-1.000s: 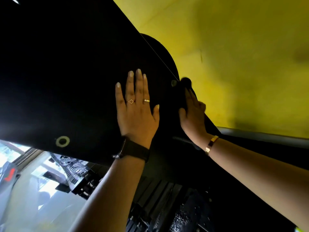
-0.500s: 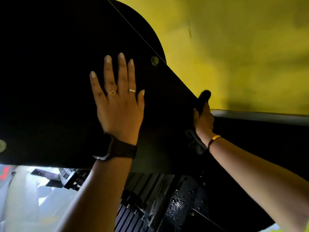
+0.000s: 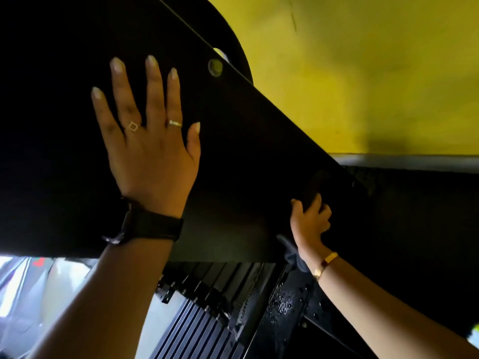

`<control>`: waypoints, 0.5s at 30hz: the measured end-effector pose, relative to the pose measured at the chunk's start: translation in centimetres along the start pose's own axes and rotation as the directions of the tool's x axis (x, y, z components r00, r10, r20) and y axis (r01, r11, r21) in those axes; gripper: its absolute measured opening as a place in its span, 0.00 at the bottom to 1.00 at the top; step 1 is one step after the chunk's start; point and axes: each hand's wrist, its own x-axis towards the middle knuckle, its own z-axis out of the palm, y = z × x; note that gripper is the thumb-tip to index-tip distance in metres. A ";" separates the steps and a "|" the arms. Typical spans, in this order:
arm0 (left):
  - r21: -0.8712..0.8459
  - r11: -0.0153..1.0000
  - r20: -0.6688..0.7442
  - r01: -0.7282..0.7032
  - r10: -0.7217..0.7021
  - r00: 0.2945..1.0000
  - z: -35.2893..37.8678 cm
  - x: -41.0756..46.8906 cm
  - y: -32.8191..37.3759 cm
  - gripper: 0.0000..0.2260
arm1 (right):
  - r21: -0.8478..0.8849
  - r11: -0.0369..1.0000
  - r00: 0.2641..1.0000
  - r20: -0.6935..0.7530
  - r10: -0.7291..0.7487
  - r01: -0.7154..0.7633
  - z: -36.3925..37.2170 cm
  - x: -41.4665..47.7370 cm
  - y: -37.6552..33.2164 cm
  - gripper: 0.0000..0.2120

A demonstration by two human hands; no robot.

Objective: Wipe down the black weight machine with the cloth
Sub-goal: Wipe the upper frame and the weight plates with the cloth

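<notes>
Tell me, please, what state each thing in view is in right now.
black panel: matte, with both hands on it.
left hand: open, fingers spread, flat on the black panel.
right hand: gripping the cloth, pressing it to the black panel's lower right.
cloth: bunched in the right hand, one end hanging by the wrist.
machine frame: speckled with shiny droplets, looks wet.

Bright white light is pouring in at 8 o'clock and washing that corner out. The yellow wall (image 3: 363, 73) at 1 o'clock is glowing softly. The black machine panel (image 3: 259, 151) is looking so dark that the cloth (image 3: 294, 257) is nearly hiding. The edges are bending and blurring a little.
</notes>
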 end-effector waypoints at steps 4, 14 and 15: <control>0.003 1.000 0.016 0.011 -0.011 1.000 0.0 0.0 0.1 0.28 | -0.056 0.996 0.997 0.038 -0.071 0.073 -0.4 -2.8 -3.9 0.32; 0.036 0.992 0.100 -0.124 0.120 0.988 -0.1 -0.8 0.4 0.29 | 0.034 0.462 0.451 0.162 -0.878 0.886 1.3 -11.5 -1.4 0.26; 0.030 0.992 0.104 -0.126 0.122 0.987 0.0 -0.9 0.7 0.29 | 0.068 0.482 0.469 0.150 -0.870 0.873 1.4 -10.5 -0.4 0.23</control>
